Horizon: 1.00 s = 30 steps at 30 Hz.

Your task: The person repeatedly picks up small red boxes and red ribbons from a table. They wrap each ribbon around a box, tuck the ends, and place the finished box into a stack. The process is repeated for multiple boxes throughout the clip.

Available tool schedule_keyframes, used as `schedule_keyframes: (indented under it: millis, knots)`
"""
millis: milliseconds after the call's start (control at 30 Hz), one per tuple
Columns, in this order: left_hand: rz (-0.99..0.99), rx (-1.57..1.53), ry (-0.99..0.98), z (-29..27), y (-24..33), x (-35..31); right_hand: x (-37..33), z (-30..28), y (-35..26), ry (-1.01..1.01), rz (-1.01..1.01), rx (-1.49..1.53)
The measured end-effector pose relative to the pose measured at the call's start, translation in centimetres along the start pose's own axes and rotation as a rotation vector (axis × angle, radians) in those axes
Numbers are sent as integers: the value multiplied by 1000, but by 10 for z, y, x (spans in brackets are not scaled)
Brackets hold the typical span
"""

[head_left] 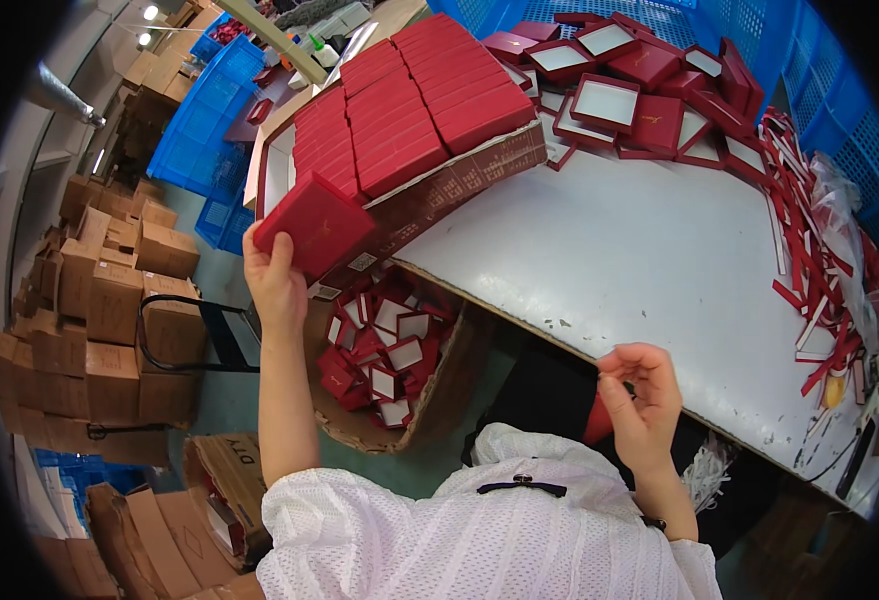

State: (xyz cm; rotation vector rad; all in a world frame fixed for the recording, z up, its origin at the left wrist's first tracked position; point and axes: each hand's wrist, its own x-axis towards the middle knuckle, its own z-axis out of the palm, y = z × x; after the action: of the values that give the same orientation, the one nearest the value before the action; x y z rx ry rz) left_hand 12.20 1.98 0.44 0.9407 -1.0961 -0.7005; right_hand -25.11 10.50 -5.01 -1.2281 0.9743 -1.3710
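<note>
My left hand [273, 275] pinches a flat red gift box [320, 228] by its left edge, thumb on top. The box is tilted at the near left corner of a large carton [440, 200]. Rows of similar red boxes [390, 120] stand packed tightly inside that carton, on the table's left part. Over the table's near edge, my right hand [645, 405] is raised with its fingers curled and the thumb tip close to the index finger. Anything between those fingertips is too small to make out. A red patch [598, 420] shows just below that hand.
Loose red lids and white-lined trays [608, 103] are heaped at the back of the white table [640, 250], against a blue crate [750, 40]. Red and white strips [810, 270] lie at right. Below, an open carton [360, 435] holds small red boxes; brown cartons [110, 320] stack at left.
</note>
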Motion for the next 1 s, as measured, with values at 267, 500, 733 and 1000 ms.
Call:
schedule_keyframes:
  millis: [267, 500, 733, 1000]
  knots:
    - [61, -33, -88, -2, -12, 39, -1, 0, 5, -70, 17, -109]
    - [-191, 392, -190, -2, -11, 39, -5, 4, 10, -62, 81, -112]
    - [-29, 918, -269, -7, -20, 60, 1, 1, 8, -103, 84, -159]
    - [168, 1191, -162, 3, -22, 56, 28, -108, 49, 314, -254, -767]
